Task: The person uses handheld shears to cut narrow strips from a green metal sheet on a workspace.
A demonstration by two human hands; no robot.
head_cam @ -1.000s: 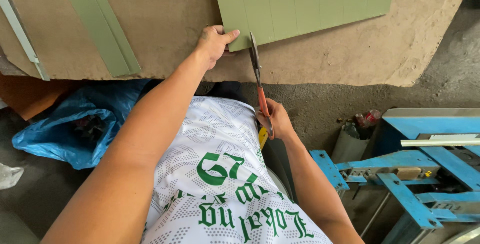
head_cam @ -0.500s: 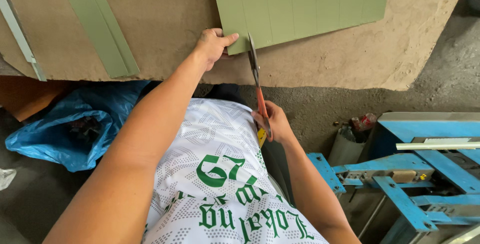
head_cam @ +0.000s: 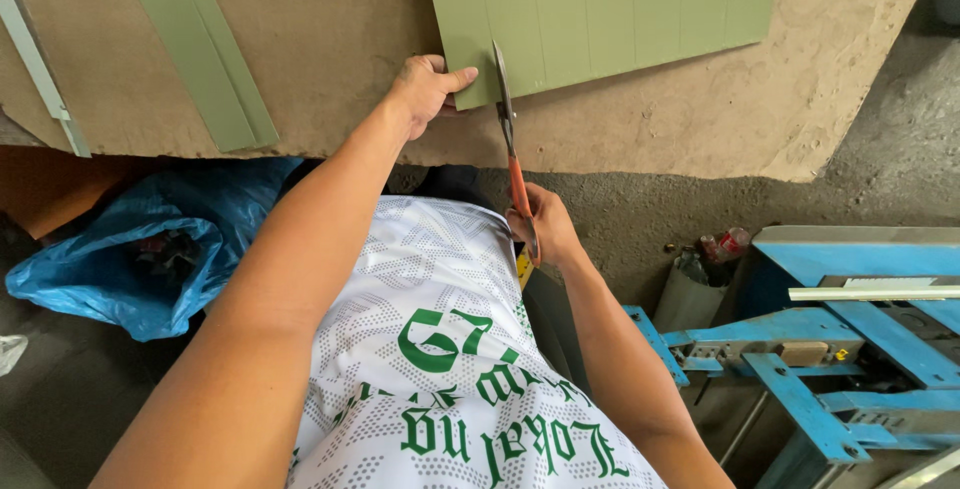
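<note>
A pale green sheet (head_cam: 620, 9) with faint ruled lines lies on a brown board (head_cam: 330, 39). My left hand (head_cam: 428, 89) pinches the sheet's near left corner and holds it down. My right hand (head_cam: 545, 229) grips the red handles of long metal shears (head_cam: 508, 129). The blades point away from me and sit in the sheet's near edge, just right of my left thumb.
A cut green strip (head_cam: 195, 39) lies on the board to the left, beside a thin metal strip (head_cam: 40, 69). A blue plastic bag (head_cam: 120, 259) sits on the floor at left. A blue metal frame (head_cam: 820, 349) and a grey canister (head_cam: 690, 294) stand at right.
The shears' blades have advanced a little further into the sheet's near edge. My left hand keeps its hold on the corner.
</note>
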